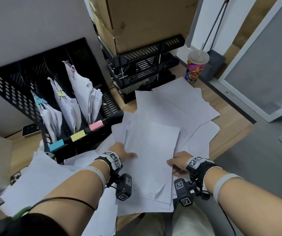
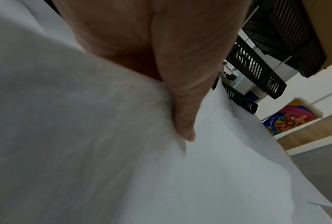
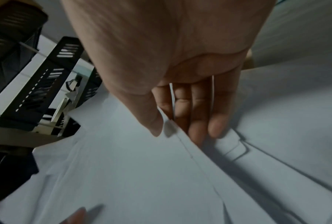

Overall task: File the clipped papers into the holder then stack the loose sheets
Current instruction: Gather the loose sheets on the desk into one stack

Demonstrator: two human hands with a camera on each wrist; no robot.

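Note:
A black mesh file holder point(image 1: 14, 92) stands at the left with three clipped paper bundles point(image 1: 79, 99) in its slots, tagged blue, yellow and pink. Loose white sheets point(image 1: 179, 106) lie spread over the wooden desk. Between both hands is a small stack of white sheets point(image 1: 152, 159). My left hand point(image 1: 123, 153) grips its left edge, thumb on top point(image 2: 184, 121) and fingers hidden beneath. My right hand point(image 1: 177, 163) pinches the right edge, thumb above and fingers point(image 3: 195, 121) under the paper point(image 3: 142, 174).
A black stacked letter tray point(image 1: 143, 68) carries a cardboard box point(image 1: 145, 19) behind the sheets. A colourful lidded cup point(image 1: 196, 67) stands at the back right. More white paper point(image 1: 34, 181) lies near my left forearm. The desk edge runs along the right.

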